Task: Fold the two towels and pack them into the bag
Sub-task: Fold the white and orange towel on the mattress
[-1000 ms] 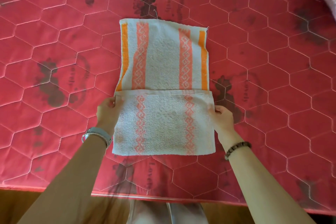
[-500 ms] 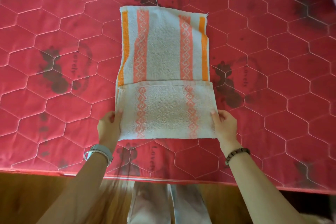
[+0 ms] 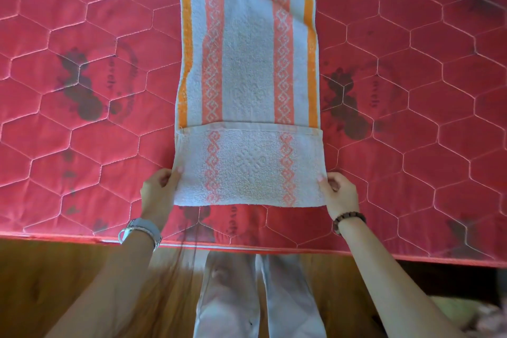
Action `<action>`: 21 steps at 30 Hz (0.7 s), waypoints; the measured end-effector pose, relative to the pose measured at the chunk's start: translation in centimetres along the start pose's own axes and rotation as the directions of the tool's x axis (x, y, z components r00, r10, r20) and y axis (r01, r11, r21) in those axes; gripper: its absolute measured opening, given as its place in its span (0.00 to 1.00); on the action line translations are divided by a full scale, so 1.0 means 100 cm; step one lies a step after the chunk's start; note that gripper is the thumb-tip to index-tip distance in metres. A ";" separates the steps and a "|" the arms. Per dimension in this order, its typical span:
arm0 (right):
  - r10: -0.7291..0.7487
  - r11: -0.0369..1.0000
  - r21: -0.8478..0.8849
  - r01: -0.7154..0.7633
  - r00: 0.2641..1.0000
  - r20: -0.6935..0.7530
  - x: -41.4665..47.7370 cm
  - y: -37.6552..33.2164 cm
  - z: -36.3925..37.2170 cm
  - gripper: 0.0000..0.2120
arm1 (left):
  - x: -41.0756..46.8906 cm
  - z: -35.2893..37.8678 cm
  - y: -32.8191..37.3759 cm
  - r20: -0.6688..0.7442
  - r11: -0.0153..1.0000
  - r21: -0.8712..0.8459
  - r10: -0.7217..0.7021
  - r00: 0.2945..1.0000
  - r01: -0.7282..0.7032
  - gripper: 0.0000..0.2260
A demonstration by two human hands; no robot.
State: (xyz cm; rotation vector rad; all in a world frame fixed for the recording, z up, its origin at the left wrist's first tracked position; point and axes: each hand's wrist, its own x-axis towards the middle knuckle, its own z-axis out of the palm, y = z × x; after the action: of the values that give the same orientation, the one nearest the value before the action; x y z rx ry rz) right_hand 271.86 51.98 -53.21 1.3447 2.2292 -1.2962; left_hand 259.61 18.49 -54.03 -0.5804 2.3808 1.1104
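towel: striped white-and-orange towel (image 3: 248, 63) lies flat on the red quilted mattress (image 3: 82, 145), long axis running away from me. the near end is already turned up into a folded flap (image 3: 248, 167) over the near part.
left hand: left hand (image 3: 157, 192) pinches the flap's left edge low down, thumb on top, fingers curled round the cloth.
right hand: right hand (image 3: 338, 191) has the same pinch on the right edge.
step (my read): next fold, doubled near part goes up over the far part.
doing it well: take both layers in each pinch, not just the top one. lift both sides level and together. track the orange stripes so the side edges stack without skew. the left side edge waves inward midway, so pull it straight first. lay it down, then smooth from the centre outward.
bag, second towel: not in view.
writing: "lovely" print in dark letters on the mattress, left of the towel (image 3: 110, 80) and right of it (image 3: 373, 92). nothing readable on the towel itself.
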 end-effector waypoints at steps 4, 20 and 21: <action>0.017 1.000 -0.019 -0.017 1.000 0.011 -0.006 0.006 -0.005 0.08 | 0.000 0.000 -0.002 0.040 0.999 -0.044 -0.009 0.999 0.011 0.09; -0.002 0.987 0.158 0.012 0.998 -0.063 0.075 -0.093 -0.006 0.07 | 0.067 0.015 0.079 -0.045 0.989 -0.090 0.115 0.992 -0.118 0.06; -0.009 0.988 0.151 0.020 0.997 -0.071 0.080 -0.096 -0.007 0.06 | 0.071 0.015 0.081 -0.054 0.990 -0.063 0.123 0.991 -0.126 0.07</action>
State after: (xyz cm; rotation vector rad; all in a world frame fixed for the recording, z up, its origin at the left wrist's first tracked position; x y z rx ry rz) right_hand 259.89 55.48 -52.04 1.4493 2.2286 -1.4724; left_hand 249.75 23.11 -53.97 -0.4928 2.4599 1.2456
